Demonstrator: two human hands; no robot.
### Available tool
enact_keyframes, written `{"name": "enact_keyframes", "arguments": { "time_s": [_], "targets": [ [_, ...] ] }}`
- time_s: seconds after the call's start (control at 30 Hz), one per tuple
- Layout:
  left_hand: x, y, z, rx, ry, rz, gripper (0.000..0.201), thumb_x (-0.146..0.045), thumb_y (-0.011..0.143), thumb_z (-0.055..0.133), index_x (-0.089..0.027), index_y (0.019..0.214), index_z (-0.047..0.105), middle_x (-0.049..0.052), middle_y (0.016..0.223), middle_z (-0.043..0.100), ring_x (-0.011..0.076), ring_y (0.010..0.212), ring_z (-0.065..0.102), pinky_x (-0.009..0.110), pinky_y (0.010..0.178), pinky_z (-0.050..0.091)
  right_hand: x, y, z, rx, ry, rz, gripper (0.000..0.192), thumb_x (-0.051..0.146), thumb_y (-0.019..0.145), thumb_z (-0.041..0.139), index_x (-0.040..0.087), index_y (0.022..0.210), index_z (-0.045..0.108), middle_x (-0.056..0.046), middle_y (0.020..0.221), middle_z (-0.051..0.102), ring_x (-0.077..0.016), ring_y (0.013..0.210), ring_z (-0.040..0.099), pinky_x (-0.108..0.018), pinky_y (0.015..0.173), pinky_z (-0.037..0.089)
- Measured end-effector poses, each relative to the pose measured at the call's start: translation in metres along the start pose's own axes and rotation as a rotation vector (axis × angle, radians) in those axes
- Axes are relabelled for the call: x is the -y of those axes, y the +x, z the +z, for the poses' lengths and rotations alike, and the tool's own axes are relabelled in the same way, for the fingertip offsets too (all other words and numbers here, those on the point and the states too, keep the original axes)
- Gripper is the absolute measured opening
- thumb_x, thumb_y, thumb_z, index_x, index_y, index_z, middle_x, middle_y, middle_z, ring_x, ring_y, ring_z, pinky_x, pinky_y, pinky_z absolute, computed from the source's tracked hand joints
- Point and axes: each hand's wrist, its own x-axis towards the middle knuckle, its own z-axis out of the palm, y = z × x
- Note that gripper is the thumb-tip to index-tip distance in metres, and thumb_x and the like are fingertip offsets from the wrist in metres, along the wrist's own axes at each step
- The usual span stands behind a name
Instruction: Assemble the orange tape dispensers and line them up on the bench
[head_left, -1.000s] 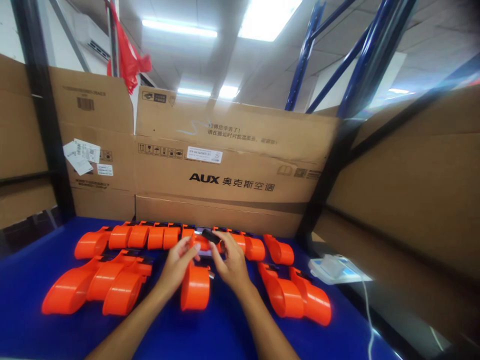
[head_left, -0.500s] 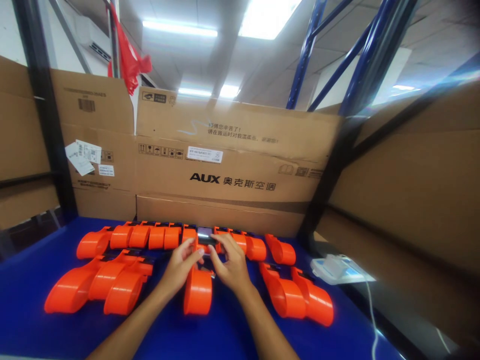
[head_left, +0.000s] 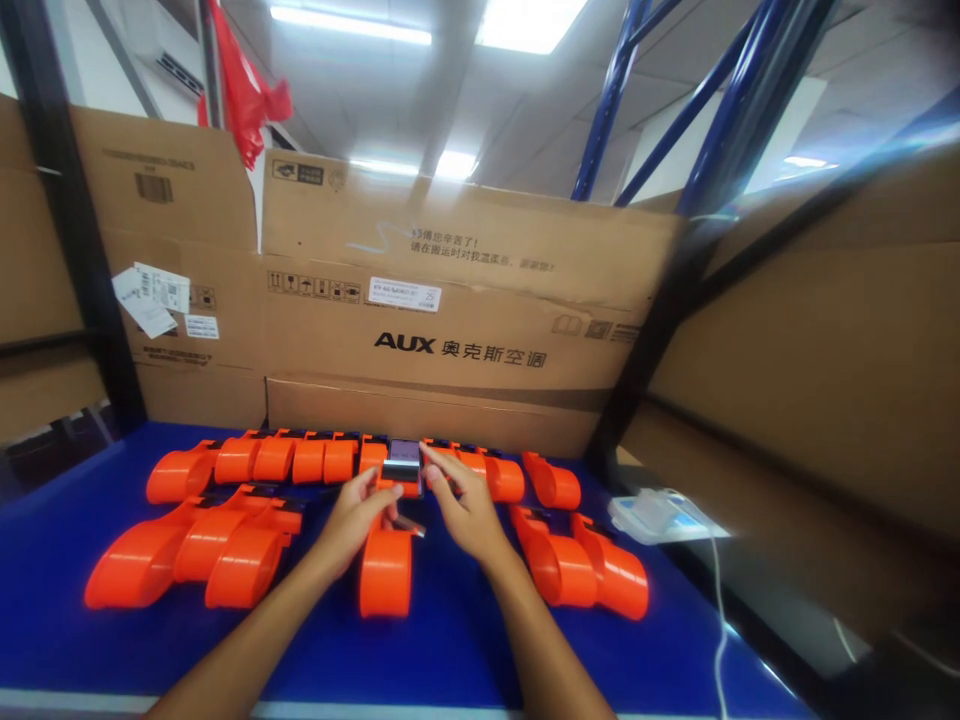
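Note:
A small dark device with a rectangular screen (head_left: 405, 454) is held tilted up at the middle of the table, an orange part at its lower edge. My left hand (head_left: 360, 515) is closed at its lower left, fingertips curled and partly hidden. My right hand (head_left: 463, 500) grips its right edge with thumb and index finger; the other fingers are hidden behind. Just below my hands lies an orange loop-shaped piece (head_left: 386, 575) with a small greyish part (head_left: 409, 526) at its top.
More orange loop pieces with dark ends stand in a back row (head_left: 274, 458), front left (head_left: 135, 565) and front right (head_left: 611, 575) on the blue tabletop (head_left: 457, 660). A cardboard wall (head_left: 465, 400) closes the back. At right are a white box (head_left: 664, 518) and cable (head_left: 720, 620).
The device has tilted up, showing more of its screen. My right thumb has moved upward along its right edge. The whole view has shifted slightly.

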Motion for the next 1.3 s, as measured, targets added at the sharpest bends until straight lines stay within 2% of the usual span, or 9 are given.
{"name": "enact_keyframes", "arguments": {
  "time_s": [0.1, 0.23, 0.37, 0.53, 0.77, 0.87, 0.97, 1.1, 1.3],
  "targets": [
    [0.001, -0.001, 0.0, 0.014, 0.005, -0.018, 0.032, -0.039, 0.075, 0.074, -0.016, 0.092, 0.06, -0.002, 0.062, 0.062, 0.0111, 0.051, 0.055, 0.023, 0.054, 0.043, 0.004, -0.005, -0.016, -0.035, -0.131, 0.189, 0.032, 0.034, 0.096, 0.047, 0.019, 0.114, 0.069, -0.008, 0.097, 0.073, -0.0202, 0.082, 0.066, -0.03, 0.075, 0.05],
    [0.0, -0.003, 0.001, 0.032, 0.02, -0.013, 0.03, -0.039, 0.077, 0.073, -0.017, 0.091, 0.059, -0.001, 0.063, 0.063, 0.0118, 0.052, 0.056, 0.023, 0.055, 0.044, 0.007, -0.024, -0.039, 0.206, -0.566, 0.462, 0.017, 0.02, 0.088, 0.054, 0.017, 0.088, 0.071, -0.009, 0.082, 0.072, -0.0223, 0.08, 0.067, -0.027, 0.067, 0.042],
    [0.0, -0.004, 0.001, 0.048, 0.042, 0.007, 0.028, -0.039, 0.079, 0.072, -0.016, 0.09, 0.059, 0.0, 0.064, 0.063, 0.0123, 0.053, 0.057, 0.023, 0.055, 0.044, 0.012, -0.043, -0.05, 0.485, -0.802, 0.599, 0.015, 0.012, 0.077, 0.065, 0.017, 0.09, 0.069, -0.012, 0.09, 0.069, -0.0252, 0.086, 0.066, -0.028, 0.065, 0.038],
    [0.0, -0.005, 0.002, 0.041, 0.04, 0.01, 0.029, -0.039, 0.08, 0.071, -0.017, 0.09, 0.057, -0.001, 0.064, 0.063, 0.012, 0.053, 0.057, 0.023, 0.054, 0.044, 0.022, -0.047, -0.048, 0.671, -0.846, 0.659, 0.024, 0.01, 0.072, 0.069, 0.02, 0.094, 0.068, -0.01, 0.092, 0.067, -0.0247, 0.085, 0.066, -0.029, 0.066, 0.039],
    [0.0, -0.004, 0.003, 0.049, 0.031, 0.006, 0.03, -0.038, 0.078, 0.072, -0.016, 0.094, 0.058, -0.001, 0.063, 0.063, 0.0115, 0.051, 0.056, 0.022, 0.052, 0.043, 0.029, -0.043, -0.027, 0.627, -0.828, 0.449, 0.02, 0.019, 0.081, 0.063, 0.022, 0.1, 0.068, -0.012, 0.103, 0.067, -0.0285, 0.097, 0.064, -0.034, 0.074, 0.042],
    [0.001, -0.004, 0.002, 0.04, 0.039, 0.006, 0.03, -0.038, 0.079, 0.072, -0.016, 0.095, 0.058, -0.001, 0.064, 0.063, 0.0115, 0.051, 0.056, 0.022, 0.052, 0.043, 0.026, -0.043, -0.02, 0.607, -0.759, 0.356, 0.031, 0.022, 0.081, 0.065, 0.026, 0.111, 0.066, -0.009, 0.114, 0.064, -0.0272, 0.107, 0.06, -0.033, 0.079, 0.043],
    [0.001, -0.004, 0.002, 0.029, 0.059, 0.016, 0.03, -0.038, 0.079, 0.072, -0.016, 0.094, 0.058, -0.001, 0.065, 0.063, 0.0117, 0.052, 0.057, 0.023, 0.053, 0.044, 0.02, -0.044, -0.019, 0.552, -0.769, 0.397, 0.048, 0.034, 0.077, 0.071, 0.024, 0.123, 0.061, -0.012, 0.122, 0.06, -0.0297, 0.113, 0.056, -0.036, 0.085, 0.043],
    [0.001, -0.005, 0.003, 0.027, 0.058, 0.025, 0.03, -0.038, 0.079, 0.072, -0.017, 0.095, 0.058, -0.001, 0.065, 0.063, 0.0116, 0.052, 0.057, 0.022, 0.054, 0.044, 0.013, -0.044, -0.017, 0.503, -0.81, 0.458, 0.047, 0.054, 0.082, 0.062, 0.019, 0.113, 0.066, -0.016, 0.119, 0.061, -0.033, 0.113, 0.055, -0.038, 0.081, 0.044],
    [0.002, -0.003, 0.002, 0.03, 0.057, 0.017, 0.032, -0.038, 0.078, 0.072, -0.016, 0.098, 0.059, -0.001, 0.065, 0.063, 0.0115, 0.052, 0.057, 0.022, 0.053, 0.044, 0.014, -0.047, -0.006, 0.511, -0.771, 0.443, 0.031, 0.042, 0.083, 0.064, 0.02, 0.106, 0.064, -0.013, 0.112, 0.064, -0.0296, 0.107, 0.058, -0.036, 0.082, 0.041]
  ]
}}
